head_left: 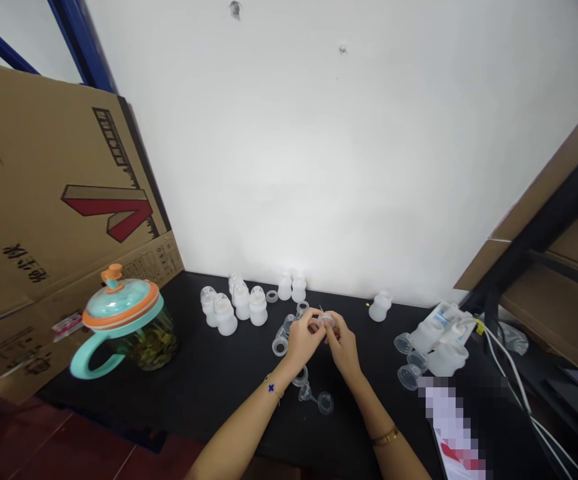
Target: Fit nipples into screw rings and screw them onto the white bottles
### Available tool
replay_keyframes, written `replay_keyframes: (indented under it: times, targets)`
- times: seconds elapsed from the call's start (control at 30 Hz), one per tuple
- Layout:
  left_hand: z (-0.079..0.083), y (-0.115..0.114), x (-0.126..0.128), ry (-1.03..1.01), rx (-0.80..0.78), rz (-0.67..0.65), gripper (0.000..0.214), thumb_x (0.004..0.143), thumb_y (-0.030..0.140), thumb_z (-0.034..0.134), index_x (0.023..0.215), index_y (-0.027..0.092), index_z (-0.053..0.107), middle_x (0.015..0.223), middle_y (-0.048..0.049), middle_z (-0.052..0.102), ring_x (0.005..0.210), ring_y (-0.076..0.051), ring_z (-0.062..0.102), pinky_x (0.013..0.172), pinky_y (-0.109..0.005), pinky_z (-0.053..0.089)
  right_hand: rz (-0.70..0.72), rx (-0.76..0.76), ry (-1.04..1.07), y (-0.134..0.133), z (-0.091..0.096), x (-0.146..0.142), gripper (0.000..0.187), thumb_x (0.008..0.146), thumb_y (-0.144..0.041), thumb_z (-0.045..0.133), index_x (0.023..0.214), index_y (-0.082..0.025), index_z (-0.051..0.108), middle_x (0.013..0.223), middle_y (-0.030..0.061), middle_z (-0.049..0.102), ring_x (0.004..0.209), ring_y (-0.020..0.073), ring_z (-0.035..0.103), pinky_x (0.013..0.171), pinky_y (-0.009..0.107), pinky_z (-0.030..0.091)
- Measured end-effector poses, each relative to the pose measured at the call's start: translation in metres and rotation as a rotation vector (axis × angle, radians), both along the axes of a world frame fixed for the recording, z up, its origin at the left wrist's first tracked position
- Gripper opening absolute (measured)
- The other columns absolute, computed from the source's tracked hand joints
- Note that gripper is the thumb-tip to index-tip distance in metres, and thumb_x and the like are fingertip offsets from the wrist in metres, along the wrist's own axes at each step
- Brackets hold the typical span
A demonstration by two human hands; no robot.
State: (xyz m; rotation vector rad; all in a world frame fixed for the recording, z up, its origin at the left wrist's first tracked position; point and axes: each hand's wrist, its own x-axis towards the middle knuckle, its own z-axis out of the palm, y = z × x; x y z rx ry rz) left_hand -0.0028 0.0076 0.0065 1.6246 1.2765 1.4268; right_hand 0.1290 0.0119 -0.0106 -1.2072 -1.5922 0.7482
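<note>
My left hand [303, 340] and my right hand [341, 343] meet above the black table [209, 380], fingers pinched together on a small clear plastic ring part [327, 321] held between them. Just left of my hands lie loose clear rings [279, 345] and small clear pieces [301, 308]. Under my wrists sit more clear caps [325, 402]. Behind them stands a cluster of small white bottles [241, 303], with two more [291, 288] at the wall and a single one [381, 307] to the right.
A teal and orange lidded jug [126, 327] with leaves inside stands at the left, beside a leaning cardboard box [53, 220]. Clear bottles lying on their sides [433, 347] pile at the right, near white cables [513, 380] and a dark shelf frame [533, 247].
</note>
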Motion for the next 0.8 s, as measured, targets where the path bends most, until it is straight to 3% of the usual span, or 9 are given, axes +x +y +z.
replay_keyframes:
  times: [0.23, 0.43, 0.53, 0.8]
  targets:
    - [-0.003, -0.001, -0.002, 0.348, 0.129, 0.135, 0.025, 0.087, 0.022, 0.056, 0.109, 0.025, 0.068, 0.079, -0.0016, 0.070, 0.074, -0.018, 0.065, 0.070, -0.027, 0.048, -0.034, 0.012, -0.204, 0.002, 0.001, 0.005, 0.036, 0.095, -0.047, 0.046, 0.120, -0.025, 0.062, 0.083, 0.0029, 0.072, 0.071, 0.0226, 0.066, 0.064, 0.029, 0.045]
    - [-0.008, 0.000, -0.003, 0.374, 0.218, 0.117, 0.029, 0.091, 0.022, 0.053, 0.115, 0.025, 0.068, 0.102, -0.0057, 0.075, 0.087, -0.022, 0.068, 0.082, -0.033, 0.051, -0.041, 0.034, -0.303, 0.000, 0.007, 0.005, 0.036, 0.099, -0.045, 0.040, 0.119, -0.025, 0.062, 0.089, 0.0035, 0.073, 0.071, 0.0215, 0.066, 0.065, 0.028, 0.043]
    - [-0.009, 0.000, -0.003, 0.380, 0.255, 0.107, 0.030, 0.092, 0.022, 0.052, 0.117, 0.024, 0.068, 0.109, -0.0073, 0.074, 0.093, -0.024, 0.069, 0.089, -0.037, 0.052, -0.032, 0.019, -0.332, -0.001, 0.008, 0.006, 0.035, 0.099, -0.044, 0.037, 0.110, -0.024, 0.063, 0.082, 0.0030, 0.072, 0.068, 0.0217, 0.065, 0.062, 0.027, 0.040]
    - [-0.013, 0.001, -0.002, 0.386, 0.229, 0.116, 0.034, 0.093, 0.023, 0.050, 0.124, 0.024, 0.064, 0.118, -0.0073, 0.072, 0.102, -0.025, 0.069, 0.091, -0.038, 0.053, -0.045, -0.035, -0.402, -0.002, 0.010, 0.004, 0.034, 0.100, -0.045, 0.034, 0.099, -0.023, 0.060, 0.080, 0.0046, 0.071, 0.069, 0.0224, 0.066, 0.060, 0.027, 0.036]
